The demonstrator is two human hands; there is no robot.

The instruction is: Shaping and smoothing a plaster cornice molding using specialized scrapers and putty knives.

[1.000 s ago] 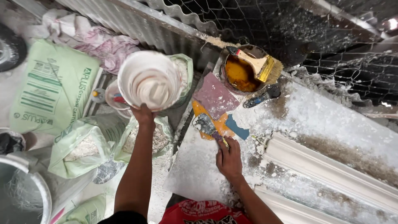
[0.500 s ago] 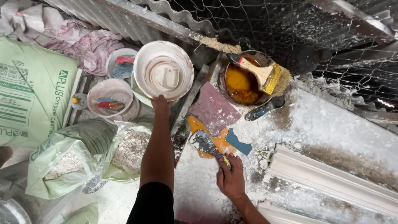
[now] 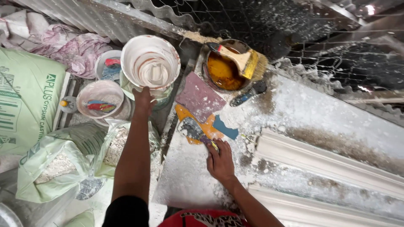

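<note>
My left hand [image 3: 144,100] grips the near rim of a white plaster-stained bucket [image 3: 150,62], holding it up with its mouth toward me. My right hand [image 3: 220,160] is closed on the handle of a putty knife [image 3: 194,129] whose dirty blade lies over an orange scraper [image 3: 201,125] on a plaster-dusted board [image 3: 290,113]. A maroon flat piece [image 3: 199,97] and a blue piece [image 3: 225,128] lie beside the blade.
A dark tin of amber liquid [image 3: 222,69] with a wide brush [image 3: 244,60] across it stands at the back. Left: two small tubs [image 3: 100,98], open bags of white powder [image 3: 59,162], a green sack [image 3: 23,96]. White moulding [image 3: 328,157] at right, wire mesh [image 3: 303,25] behind.
The view has shifted left and closer. My left hand still holds the white bucket, and my right hand stays on the putty knife at the same spot.
</note>
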